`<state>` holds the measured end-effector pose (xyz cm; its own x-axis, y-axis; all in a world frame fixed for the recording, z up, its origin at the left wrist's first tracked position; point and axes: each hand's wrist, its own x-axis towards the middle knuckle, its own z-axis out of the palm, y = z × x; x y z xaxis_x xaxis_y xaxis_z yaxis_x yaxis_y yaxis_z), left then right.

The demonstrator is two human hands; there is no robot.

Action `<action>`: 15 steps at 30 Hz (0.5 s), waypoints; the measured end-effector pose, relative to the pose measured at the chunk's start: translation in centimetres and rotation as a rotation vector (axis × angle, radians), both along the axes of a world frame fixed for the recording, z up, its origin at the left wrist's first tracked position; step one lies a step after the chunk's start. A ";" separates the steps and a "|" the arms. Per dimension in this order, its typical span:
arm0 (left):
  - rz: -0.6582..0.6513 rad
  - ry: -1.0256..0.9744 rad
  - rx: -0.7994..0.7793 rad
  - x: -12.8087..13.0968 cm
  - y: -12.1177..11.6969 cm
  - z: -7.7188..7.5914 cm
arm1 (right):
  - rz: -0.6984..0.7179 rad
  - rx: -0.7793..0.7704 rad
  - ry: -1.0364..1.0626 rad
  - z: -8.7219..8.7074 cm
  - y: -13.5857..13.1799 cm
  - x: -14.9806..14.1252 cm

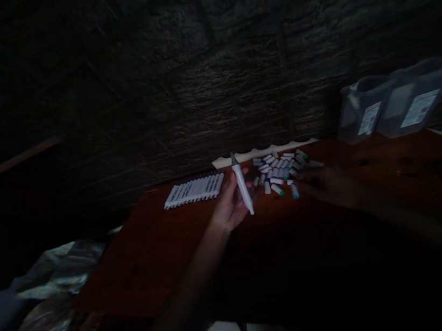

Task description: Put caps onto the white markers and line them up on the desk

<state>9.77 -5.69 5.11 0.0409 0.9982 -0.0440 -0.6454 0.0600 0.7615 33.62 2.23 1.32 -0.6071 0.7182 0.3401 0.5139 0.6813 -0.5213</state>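
My left hand (229,203) is closed around a white marker (243,187), which stands nearly upright with its dark grey end on top. To the right of it lies a loose pile of short white marker caps (280,167), several with coloured ends. My right hand (327,183) is at the right edge of this pile, low over the table, its fingers stretched toward the caps. Dim light and blur obscure its fingertips, and I see nothing held in them. Left of my left hand, white markers (195,189) lie side by side in a neat row.
The brown wooden table (162,249) meets a dark textured wall (202,81). Clear plastic containers (364,111) with white labels stand at the back right. A pale wavy-edged strip (260,153) lies along the wall. Crumpled shiny plastic bags (63,267) are at the lower left.
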 end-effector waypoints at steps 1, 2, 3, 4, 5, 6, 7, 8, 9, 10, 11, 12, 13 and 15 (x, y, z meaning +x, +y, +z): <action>-0.001 -0.007 0.012 0.0 0.0 0.1 | 0.015 -0.011 -0.015 -0.3 0.1 -0.1; -0.002 -0.012 0.020 0.0 -0.1 0.2 | 0.021 -0.019 -0.023 -0.5 0.2 -0.1; -0.002 -0.016 0.023 -0.1 -0.1 0.3 | 0.022 -0.030 -0.029 -0.7 0.2 -0.2; 0.000 -0.015 0.019 -0.1 -0.1 0.3 | 0.017 -0.041 -0.033 -0.8 0.2 -0.2; 0.003 -0.010 0.011 -0.1 -0.1 0.4 | 0.010 -0.047 -0.038 -0.9 0.2 -0.2; 0.007 0.000 0.000 -0.1 0.0 0.4 | 0.005 -0.051 -0.043 -0.9 0.1 -0.2; 0.010 0.009 -0.010 -0.1 0.0 0.4 | 0.003 -0.053 -0.050 -0.9 0.2 -0.2; 0.011 0.017 -0.016 -0.1 0.1 0.4 | 0.003 -0.052 -0.055 -0.9 0.2 -0.2; 0.009 0.019 -0.017 -0.1 0.1 0.4 | 0.001 -0.049 -0.056 -1.0 0.2 -0.1; 0.003 0.016 -0.015 -0.1 0.1 0.4 | 0.002 -0.048 -0.057 -1.0 0.3 -0.1; -0.005 0.009 -0.010 -0.1 0.2 0.3 | 0.002 -0.050 -0.058 -1.0 0.3 -0.1; -0.013 0.003 -0.005 0.0 0.2 0.3 | 0.003 -0.051 -0.060 -1.0 0.3 -0.1; -0.020 -0.001 0.001 0.0 0.2 0.3 | 0.006 -0.049 -0.063 -1.0 0.3 -0.1; -0.029 -0.003 0.015 0.1 0.1 0.3 | 0.012 -0.038 -0.070 -1.0 0.3 -0.1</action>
